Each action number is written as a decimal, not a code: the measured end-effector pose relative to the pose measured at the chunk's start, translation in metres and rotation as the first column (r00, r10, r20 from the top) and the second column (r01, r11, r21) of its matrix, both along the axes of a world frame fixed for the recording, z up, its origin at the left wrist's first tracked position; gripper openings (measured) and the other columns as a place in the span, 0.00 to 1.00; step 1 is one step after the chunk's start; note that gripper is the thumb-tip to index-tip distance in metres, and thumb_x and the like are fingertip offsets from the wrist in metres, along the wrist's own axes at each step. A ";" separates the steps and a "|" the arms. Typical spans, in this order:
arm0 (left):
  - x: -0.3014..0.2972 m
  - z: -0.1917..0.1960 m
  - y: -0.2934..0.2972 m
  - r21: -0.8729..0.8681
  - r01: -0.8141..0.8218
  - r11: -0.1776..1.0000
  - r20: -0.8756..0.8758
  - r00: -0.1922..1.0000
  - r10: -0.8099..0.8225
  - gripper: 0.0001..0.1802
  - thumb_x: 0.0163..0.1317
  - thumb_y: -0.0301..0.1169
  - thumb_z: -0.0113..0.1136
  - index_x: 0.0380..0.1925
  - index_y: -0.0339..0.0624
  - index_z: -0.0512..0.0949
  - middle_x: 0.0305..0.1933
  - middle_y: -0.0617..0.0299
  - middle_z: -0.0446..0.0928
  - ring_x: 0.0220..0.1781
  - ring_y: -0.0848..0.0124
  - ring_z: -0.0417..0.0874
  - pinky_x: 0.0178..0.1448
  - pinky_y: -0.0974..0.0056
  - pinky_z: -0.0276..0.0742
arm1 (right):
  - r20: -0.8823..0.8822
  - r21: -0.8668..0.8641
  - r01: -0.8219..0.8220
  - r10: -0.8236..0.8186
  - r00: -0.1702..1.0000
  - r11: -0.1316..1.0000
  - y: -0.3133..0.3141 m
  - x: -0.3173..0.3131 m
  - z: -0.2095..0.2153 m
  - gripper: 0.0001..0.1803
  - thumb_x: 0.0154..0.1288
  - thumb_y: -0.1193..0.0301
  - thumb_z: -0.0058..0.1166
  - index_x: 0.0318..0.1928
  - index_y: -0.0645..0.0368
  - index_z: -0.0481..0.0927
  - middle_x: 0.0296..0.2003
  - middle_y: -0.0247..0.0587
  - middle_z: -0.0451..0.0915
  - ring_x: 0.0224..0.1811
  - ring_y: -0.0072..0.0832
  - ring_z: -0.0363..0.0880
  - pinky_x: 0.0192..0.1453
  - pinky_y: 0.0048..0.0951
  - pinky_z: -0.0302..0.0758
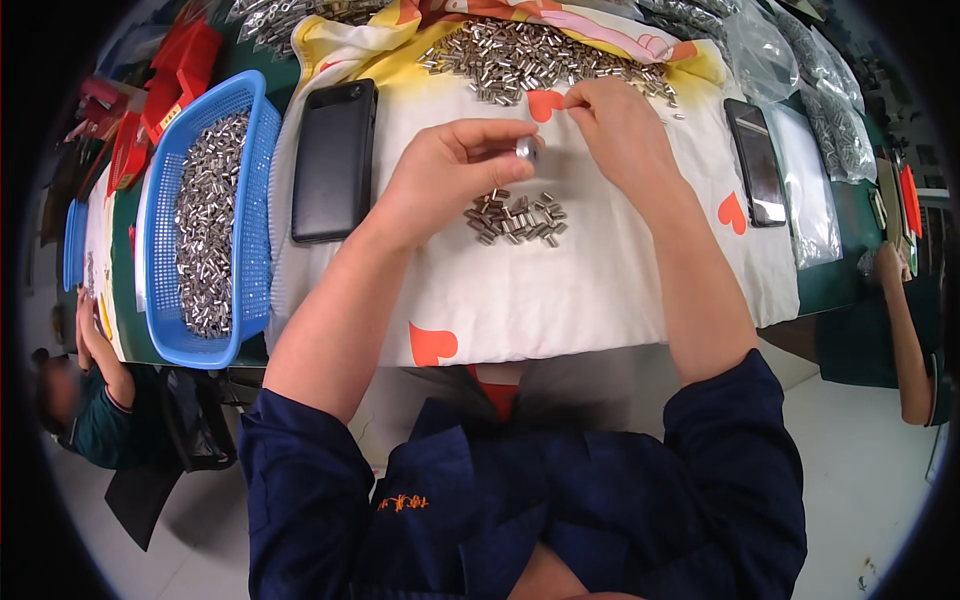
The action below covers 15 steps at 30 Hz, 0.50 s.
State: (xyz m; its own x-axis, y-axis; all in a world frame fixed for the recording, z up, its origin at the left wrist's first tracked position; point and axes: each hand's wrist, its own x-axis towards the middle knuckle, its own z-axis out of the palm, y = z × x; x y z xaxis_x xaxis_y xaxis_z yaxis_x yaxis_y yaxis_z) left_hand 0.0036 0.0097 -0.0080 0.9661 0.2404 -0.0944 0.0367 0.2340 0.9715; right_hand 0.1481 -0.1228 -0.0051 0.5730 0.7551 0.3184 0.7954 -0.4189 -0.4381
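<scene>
Head view shows the left hand (450,170) raised just above the white cloth (560,300), its thumb and forefinger pinched on one small metal sleeve (526,149), whose round end faces the camera, so its long axis points roughly up toward the lens. The right hand (620,125) sits just to the right and slightly farther, fingertips pressed together near the near edge of the big far heap of metal sleeves (540,60); whether it holds a piece I cannot tell. The two hands nearly meet, with the held sleeve between them and nearer the left fingers.

Directly below, on the near side of both hands, lies a small pile of sleeves (515,220), lying flat at mixed angles. The left hand is the closer one to it.

Room to move: bare cloth opens near the person and to the right. A dark phone (333,160) lies to the left, a second phone (756,160) to the right. Farther left stands a blue basket (255,200) full of sleeves. Clear bags (820,170) of parts lie at the right edge.
</scene>
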 end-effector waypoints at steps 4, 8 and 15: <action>0.000 -0.004 0.006 -0.068 -0.082 0.994 -0.021 0.996 0.081 0.18 0.52 0.22 0.58 0.45 0.35 0.73 0.37 0.62 0.77 0.38 0.79 0.76 0.43 0.74 0.72 | -0.609 0.237 -0.120 0.244 0.755 0.964 0.003 -0.018 0.022 0.06 0.51 0.77 0.51 0.32 0.62 0.76 0.30 0.36 0.77 0.31 0.23 0.74 0.38 0.22 0.69; 0.001 -0.003 0.006 -0.085 -0.085 0.993 -0.002 0.996 0.085 0.19 0.52 0.24 0.59 0.45 0.34 0.73 0.38 0.61 0.77 0.38 0.78 0.76 0.43 0.74 0.72 | -0.591 0.262 -0.194 0.317 0.742 0.945 0.002 -0.027 0.028 0.05 0.50 0.78 0.52 0.31 0.62 0.77 0.29 0.32 0.76 0.30 0.17 0.72 0.37 0.19 0.69; -0.001 -0.003 0.004 0.121 -0.108 0.987 -0.038 0.993 0.113 0.18 0.51 0.24 0.60 0.45 0.33 0.73 0.38 0.60 0.77 0.38 0.78 0.77 0.43 0.74 0.73 | -0.290 0.217 -0.212 0.270 0.918 0.953 0.003 -0.036 0.026 0.05 0.48 0.76 0.53 0.28 0.63 0.76 0.24 0.37 0.76 0.26 0.23 0.74 0.32 0.22 0.71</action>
State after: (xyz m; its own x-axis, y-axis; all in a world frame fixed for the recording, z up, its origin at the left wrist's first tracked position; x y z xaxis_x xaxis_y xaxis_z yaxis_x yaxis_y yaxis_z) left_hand 0.0031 0.0135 -0.0108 0.9284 0.3577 -0.1009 0.0607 0.1219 0.9907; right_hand 0.1119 -0.1201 0.0209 0.4728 0.8304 0.2949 0.6723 -0.1235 -0.7299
